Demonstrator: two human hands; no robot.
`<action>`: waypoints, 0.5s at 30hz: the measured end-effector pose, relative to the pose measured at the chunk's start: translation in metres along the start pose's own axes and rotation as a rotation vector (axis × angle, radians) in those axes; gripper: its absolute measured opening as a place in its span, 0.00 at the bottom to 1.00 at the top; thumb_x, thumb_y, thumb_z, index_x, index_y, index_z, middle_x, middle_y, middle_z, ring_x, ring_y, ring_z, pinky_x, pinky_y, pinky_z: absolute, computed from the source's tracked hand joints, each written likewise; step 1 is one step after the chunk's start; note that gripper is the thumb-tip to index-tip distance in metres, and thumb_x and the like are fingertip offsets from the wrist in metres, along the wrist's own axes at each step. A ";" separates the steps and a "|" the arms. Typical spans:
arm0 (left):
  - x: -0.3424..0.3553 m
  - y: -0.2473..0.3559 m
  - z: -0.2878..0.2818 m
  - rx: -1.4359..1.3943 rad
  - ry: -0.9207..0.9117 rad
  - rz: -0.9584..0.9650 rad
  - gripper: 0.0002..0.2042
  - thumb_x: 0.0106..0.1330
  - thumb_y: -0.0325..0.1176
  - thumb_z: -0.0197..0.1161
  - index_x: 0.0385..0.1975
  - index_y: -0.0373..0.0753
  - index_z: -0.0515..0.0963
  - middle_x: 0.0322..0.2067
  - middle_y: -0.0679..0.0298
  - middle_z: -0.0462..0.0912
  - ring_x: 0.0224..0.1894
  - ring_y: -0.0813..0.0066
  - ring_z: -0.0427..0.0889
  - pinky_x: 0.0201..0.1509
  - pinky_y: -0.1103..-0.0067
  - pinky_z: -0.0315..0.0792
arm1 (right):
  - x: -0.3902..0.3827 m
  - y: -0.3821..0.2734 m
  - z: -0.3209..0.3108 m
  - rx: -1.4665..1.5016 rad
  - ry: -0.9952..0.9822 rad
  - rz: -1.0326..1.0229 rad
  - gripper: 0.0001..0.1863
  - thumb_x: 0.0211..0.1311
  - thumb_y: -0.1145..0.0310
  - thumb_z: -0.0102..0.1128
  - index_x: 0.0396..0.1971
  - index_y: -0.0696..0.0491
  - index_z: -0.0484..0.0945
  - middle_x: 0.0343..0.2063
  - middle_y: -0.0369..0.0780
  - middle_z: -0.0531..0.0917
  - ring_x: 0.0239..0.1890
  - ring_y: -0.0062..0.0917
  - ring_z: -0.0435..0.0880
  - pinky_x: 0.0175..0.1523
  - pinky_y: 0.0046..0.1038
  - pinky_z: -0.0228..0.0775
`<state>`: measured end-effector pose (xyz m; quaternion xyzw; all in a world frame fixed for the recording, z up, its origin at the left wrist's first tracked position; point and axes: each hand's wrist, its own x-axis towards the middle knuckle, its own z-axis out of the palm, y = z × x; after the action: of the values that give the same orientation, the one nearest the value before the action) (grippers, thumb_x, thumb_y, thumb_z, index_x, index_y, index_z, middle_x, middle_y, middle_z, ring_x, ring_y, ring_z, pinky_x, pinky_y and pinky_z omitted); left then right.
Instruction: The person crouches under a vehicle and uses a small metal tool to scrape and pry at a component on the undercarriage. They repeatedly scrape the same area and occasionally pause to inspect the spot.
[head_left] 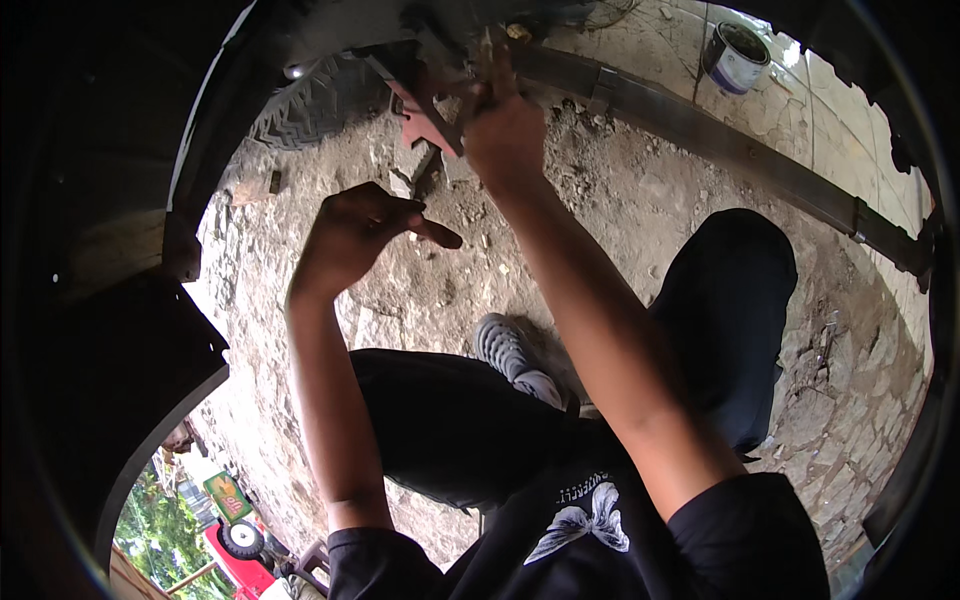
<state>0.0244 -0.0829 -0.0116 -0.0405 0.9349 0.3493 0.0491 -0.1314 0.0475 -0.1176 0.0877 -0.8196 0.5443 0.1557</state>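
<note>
My right hand [508, 140] reaches up to the dark underside of a vehicle-like frame, beside a reddish metal bracket [428, 125]. Its fingers are bent together around something I cannot make out; shadow and blur hide their tips. Lower and to the left, my left hand [345, 240] hangs in the air above the dirt ground, apart from the bracket. The wrist is bent and the fingers point right, loosely stretched and darkened, with nothing visible between them. A long dark metal beam [700, 135] runs from near my right hand toward the right.
A treaded tyre [300, 112] stands at the upper left, near a broken stone block [405, 175]. An open can [737, 62] sits beyond the beam. Dark body panels [90, 270] curve close on the left. My bent legs and grey shoe [505, 345] are below.
</note>
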 end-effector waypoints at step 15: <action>0.018 0.014 -0.001 0.078 -0.095 0.093 0.09 0.69 0.35 0.71 0.43 0.38 0.89 0.34 0.58 0.87 0.34 0.69 0.85 0.42 0.73 0.76 | 0.032 0.037 0.010 0.007 0.027 0.097 0.30 0.74 0.67 0.51 0.74 0.50 0.64 0.31 0.55 0.87 0.29 0.52 0.88 0.35 0.47 0.80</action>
<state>0.0051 -0.0740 -0.0043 0.0216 0.9452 0.3160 0.0786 -0.1748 0.0540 -0.1416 0.0410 -0.8187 0.5554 0.1398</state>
